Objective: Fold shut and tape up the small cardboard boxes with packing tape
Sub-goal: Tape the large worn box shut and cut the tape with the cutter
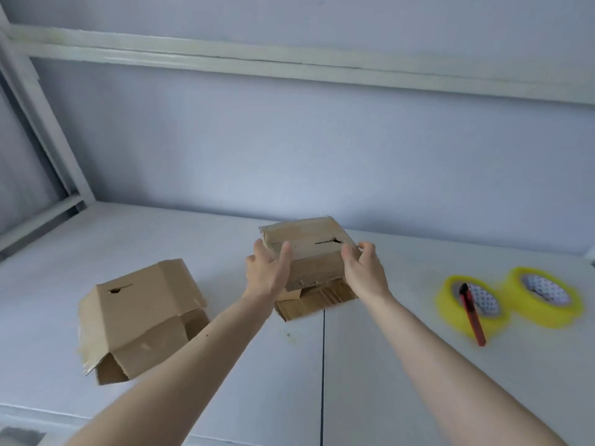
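A small cardboard box (314, 252) stands at the middle of the white table, its top face showing a dark slit and its lower flaps splayed out toward me. My left hand (267, 272) grips its left edge, thumb on the top face. My right hand (362, 270) grips the right edge, fingers curled over the corner. A second cardboard box (138, 317) lies tilted at the left with its flaps hanging loose. Two rolls of yellow packing tape (463, 309) (544, 300) lie at the right.
A red and black utility knife (471, 312) leans across the nearer tape roll. The white table (386, 365) has a dark seam running toward me below the held box. A pale wall and a white metal frame (48, 130) stand behind.
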Demonstrator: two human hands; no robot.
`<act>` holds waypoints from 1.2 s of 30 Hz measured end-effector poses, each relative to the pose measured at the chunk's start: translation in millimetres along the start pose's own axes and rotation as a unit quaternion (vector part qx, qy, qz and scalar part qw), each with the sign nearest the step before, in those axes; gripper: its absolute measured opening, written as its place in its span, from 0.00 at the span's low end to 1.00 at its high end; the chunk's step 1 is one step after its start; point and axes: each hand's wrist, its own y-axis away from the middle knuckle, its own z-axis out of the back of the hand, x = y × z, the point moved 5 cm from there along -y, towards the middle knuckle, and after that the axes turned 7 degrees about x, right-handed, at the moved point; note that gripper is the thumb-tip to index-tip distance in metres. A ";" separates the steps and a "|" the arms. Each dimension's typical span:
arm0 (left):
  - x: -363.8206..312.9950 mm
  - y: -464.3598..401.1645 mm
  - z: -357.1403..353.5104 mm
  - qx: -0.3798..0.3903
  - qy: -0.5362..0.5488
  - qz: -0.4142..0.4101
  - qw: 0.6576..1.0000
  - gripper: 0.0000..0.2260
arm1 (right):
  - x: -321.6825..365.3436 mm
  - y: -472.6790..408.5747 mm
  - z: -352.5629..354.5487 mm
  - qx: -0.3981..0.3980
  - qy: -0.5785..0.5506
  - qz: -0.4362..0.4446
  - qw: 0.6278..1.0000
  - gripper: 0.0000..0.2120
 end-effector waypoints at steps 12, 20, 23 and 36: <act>-0.5 -34.2 -37.6 -0.027 -0.025 -0.005 0.999 0.33 | -28.1 -35.0 62.0 -0.097 0.071 -0.014 0.993 0.19; 14.1 -12.5 -57.8 -0.048 0.042 0.064 0.996 0.13 | -24.1 -57.3 79.3 -0.037 0.164 0.016 0.986 0.17; 8.5 -11.9 -53.6 -0.090 0.017 0.058 0.994 0.15 | -24.4 -63.2 86.2 -0.024 0.181 0.039 0.982 0.19; -67.3 -38.7 -99.4 -0.018 -0.452 -0.076 0.888 0.24 | -26.7 -59.7 76.2 0.051 0.160 0.005 0.986 0.21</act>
